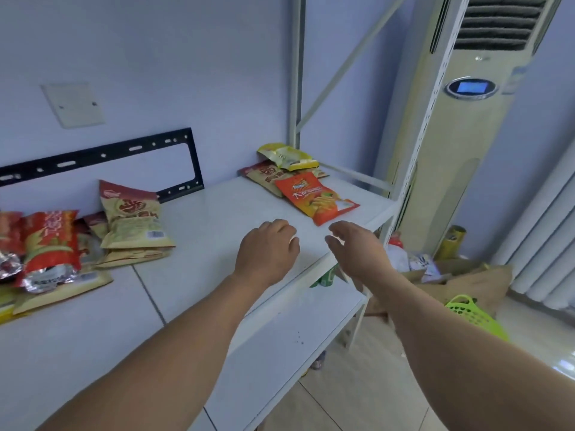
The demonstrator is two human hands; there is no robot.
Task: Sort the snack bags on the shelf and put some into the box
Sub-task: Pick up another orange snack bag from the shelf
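Both of my hands hover over the white shelf (217,213), holding nothing. My left hand (269,247) has loosely curled fingers. My right hand (354,247) is relaxed near the shelf's front right edge. Just beyond them lies an orange snack bag (314,199), with a beige bag (264,177) and a yellow bag (287,157) behind it in the far right corner. At the left sits a pile of bags: a beige one (133,219) propped on others and a red one (51,241). A cardboard box (460,284) stands on the floor to the right, below the shelf.
A green plastic basket (469,312) lies by the box. A tall floor air conditioner (451,144) stands right of the shelf posts (295,73). A black metal bracket (102,160) leans against the wall behind the shelf. A lower shelf (295,343) shows under my arms.
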